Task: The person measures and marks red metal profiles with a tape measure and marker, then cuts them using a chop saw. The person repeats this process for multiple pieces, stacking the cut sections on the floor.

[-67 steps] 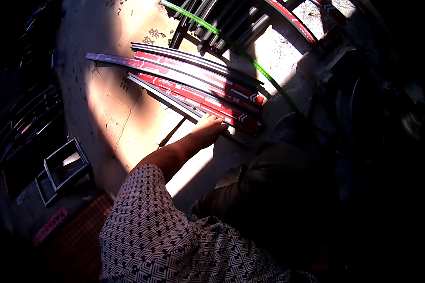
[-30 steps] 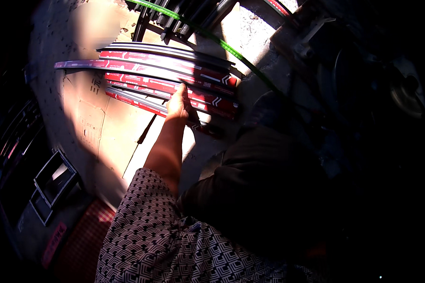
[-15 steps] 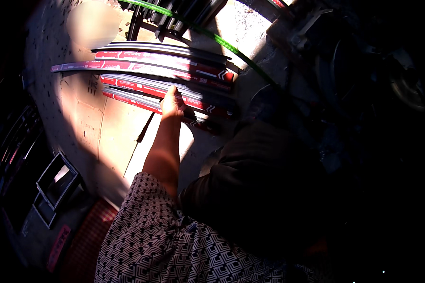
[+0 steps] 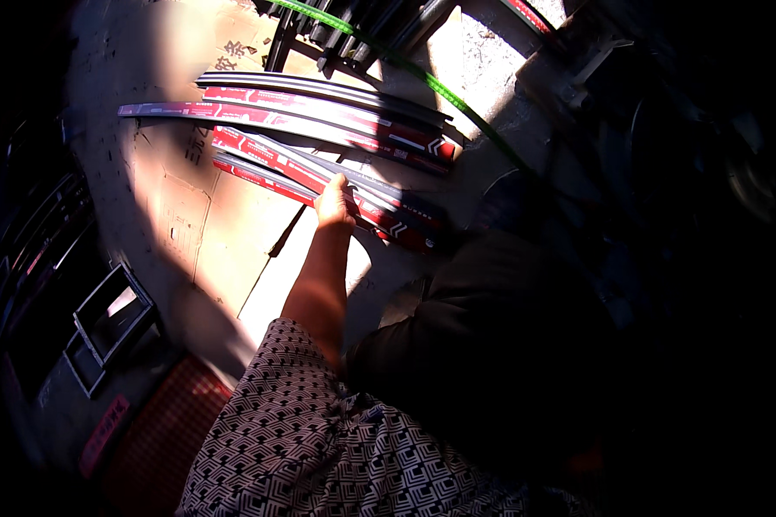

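Observation:
My left hand (image 4: 335, 205) is closed round the two nearest long strips, straight profiles with red-and-white printed film (image 4: 278, 157), gripping them toward their right ends. These two strips lie against each other under my fingers and slant down to the right. Beyond them rest more red-filmed strips (image 4: 319, 125), and a dark grooved strip (image 4: 319, 86) lies farthest in that group. A gap separates the gripped strips from the others. Shade hides the right ends in part. My right hand does not show; the right side is very dark.
Flat brown cardboard (image 4: 177, 202) lies under the strips. Several black bars (image 4: 345, 39) are stacked at the far side, with a green cord (image 4: 414, 69) running across. Rectangular frames (image 4: 112, 314) stand at the left, near a red mat (image 4: 168, 422). My dark-clothed leg (image 4: 483, 319) is at the right.
The two gripped strips have swung at their right ends toward me and come together, widening the gap to the others. The whole view has shifted slightly.

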Action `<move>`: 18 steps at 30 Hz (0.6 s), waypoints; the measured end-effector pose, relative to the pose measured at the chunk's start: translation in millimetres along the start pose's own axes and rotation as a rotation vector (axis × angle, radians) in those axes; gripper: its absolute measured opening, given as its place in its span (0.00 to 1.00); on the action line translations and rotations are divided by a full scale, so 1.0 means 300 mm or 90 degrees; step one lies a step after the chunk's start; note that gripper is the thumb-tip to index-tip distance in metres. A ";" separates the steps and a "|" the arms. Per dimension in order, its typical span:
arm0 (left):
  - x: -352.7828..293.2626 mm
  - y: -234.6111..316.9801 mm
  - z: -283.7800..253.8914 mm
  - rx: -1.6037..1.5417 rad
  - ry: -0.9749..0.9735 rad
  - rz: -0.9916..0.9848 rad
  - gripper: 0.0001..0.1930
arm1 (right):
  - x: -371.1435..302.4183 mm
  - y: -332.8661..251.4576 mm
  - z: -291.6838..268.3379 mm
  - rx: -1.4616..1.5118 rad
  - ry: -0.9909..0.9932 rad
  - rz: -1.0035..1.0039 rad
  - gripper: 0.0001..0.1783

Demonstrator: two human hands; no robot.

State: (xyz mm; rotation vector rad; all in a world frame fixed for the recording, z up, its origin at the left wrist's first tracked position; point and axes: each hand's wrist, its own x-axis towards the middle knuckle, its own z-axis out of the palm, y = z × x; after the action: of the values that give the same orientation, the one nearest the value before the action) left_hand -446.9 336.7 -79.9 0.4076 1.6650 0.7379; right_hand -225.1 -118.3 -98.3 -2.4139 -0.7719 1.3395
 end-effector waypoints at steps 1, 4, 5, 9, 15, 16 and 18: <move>-0.030 0.021 0.002 0.058 0.038 -0.002 0.11 | -0.001 -0.029 -0.005 0.001 0.008 0.002 0.18; -0.065 0.040 -0.001 0.073 0.060 -0.003 0.11 | -0.031 -0.136 -0.070 0.003 0.035 0.015 0.17; -0.073 0.048 0.011 0.096 0.070 -0.019 0.11 | -0.032 -0.165 -0.082 0.008 0.040 0.011 0.17; 0.003 -0.002 -0.022 0.086 0.059 0.005 0.10 | -0.050 -0.216 -0.142 0.031 0.054 -0.020 0.17; -0.057 0.013 0.052 0.193 0.059 0.030 0.16 | -0.073 -0.255 -0.184 0.045 0.066 -0.043 0.17; -0.067 0.015 0.063 0.197 0.085 0.049 0.20 | -0.074 -0.260 -0.189 0.047 0.066 -0.047 0.17; -0.038 0.001 0.050 0.239 0.102 0.082 0.29 | -0.075 -0.291 -0.183 0.054 0.067 -0.054 0.17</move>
State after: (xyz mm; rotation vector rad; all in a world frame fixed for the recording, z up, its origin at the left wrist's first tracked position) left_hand -429.9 333.5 -72.6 0.7414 1.9493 0.5599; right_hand -216.2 -58.6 -11.8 -2.3385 -0.7648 1.1784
